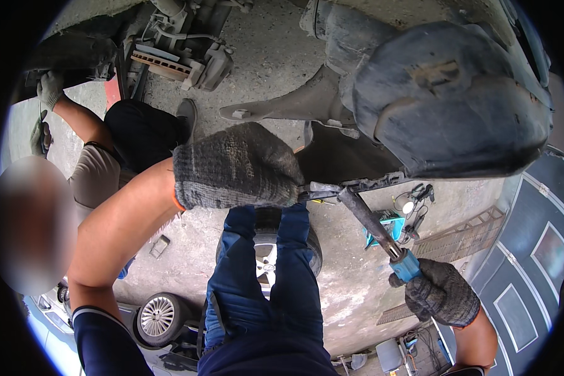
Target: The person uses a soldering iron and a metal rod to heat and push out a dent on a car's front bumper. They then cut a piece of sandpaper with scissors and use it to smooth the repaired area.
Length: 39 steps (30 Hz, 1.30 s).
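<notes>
My left hand (238, 166), in a dark grey knit glove, is closed at the near end of a black ragged-edged strip (376, 183); its fingertips are hidden. The strip runs along the lower edge of a dark car underbody panel (344, 153). In a matching glove, my right hand (442, 291) grips the blue end of a long dark rod-like tool (373, 222). The tool slants up and left, and its far end meets the strip just beside my left hand. A large scuffed black plastic housing (451, 106) hangs above right.
At left a co-worker crouches, gloved hand (50, 89) raised to a dark car part (75, 53). A wheel (266, 266) lies between my legs, another wheel (160, 318) at lower left. A teal tray (391, 230) and cabled tools (420, 203) lie by a metal grating (464, 235); grey-blue doors (520, 276) stand right.
</notes>
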Each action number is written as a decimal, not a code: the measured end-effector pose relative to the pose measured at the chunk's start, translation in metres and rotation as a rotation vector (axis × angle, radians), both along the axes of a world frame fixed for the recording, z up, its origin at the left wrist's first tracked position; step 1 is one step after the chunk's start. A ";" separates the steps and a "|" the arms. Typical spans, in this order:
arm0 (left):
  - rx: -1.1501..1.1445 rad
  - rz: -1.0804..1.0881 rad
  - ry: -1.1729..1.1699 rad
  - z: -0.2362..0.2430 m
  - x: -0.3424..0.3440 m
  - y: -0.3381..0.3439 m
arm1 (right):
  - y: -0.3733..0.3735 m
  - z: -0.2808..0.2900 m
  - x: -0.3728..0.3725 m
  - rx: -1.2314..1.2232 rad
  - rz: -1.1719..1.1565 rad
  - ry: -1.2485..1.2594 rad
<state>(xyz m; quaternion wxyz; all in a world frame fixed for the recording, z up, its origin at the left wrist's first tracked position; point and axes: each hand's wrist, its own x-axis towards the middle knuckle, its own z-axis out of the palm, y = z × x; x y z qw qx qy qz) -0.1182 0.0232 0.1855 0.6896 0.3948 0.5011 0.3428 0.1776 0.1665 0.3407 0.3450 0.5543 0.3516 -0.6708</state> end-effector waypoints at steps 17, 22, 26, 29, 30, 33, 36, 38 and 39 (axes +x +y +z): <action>0.024 -0.022 0.070 0.005 -0.001 0.000 | -0.001 0.000 0.005 -0.068 -0.101 0.020; 0.048 -0.071 0.112 -0.002 -0.002 0.006 | -0.002 -0.003 0.000 -0.074 -0.067 0.000; 0.010 -0.020 0.087 0.006 0.000 -0.001 | 0.000 -0.002 0.002 -0.065 -0.042 0.011; -0.009 -0.012 0.071 0.004 0.000 -0.002 | 0.000 -0.001 0.001 -0.062 -0.038 -0.007; -0.017 -0.008 0.068 0.005 0.000 -0.003 | -0.001 -0.002 0.001 -0.067 -0.038 -0.013; -0.046 -0.024 0.068 0.006 -0.001 -0.001 | -0.002 -0.004 -0.002 -0.071 -0.085 0.012; -0.005 -0.022 0.030 -0.001 -0.001 0.000 | -0.001 -0.005 -0.002 -0.096 -0.114 -0.036; 0.008 -0.019 0.025 0.001 -0.001 0.000 | 0.001 -0.002 -0.001 -0.076 -0.087 -0.016; 0.000 -0.020 0.038 0.001 -0.001 0.000 | 0.001 -0.002 0.000 -0.064 -0.072 -0.006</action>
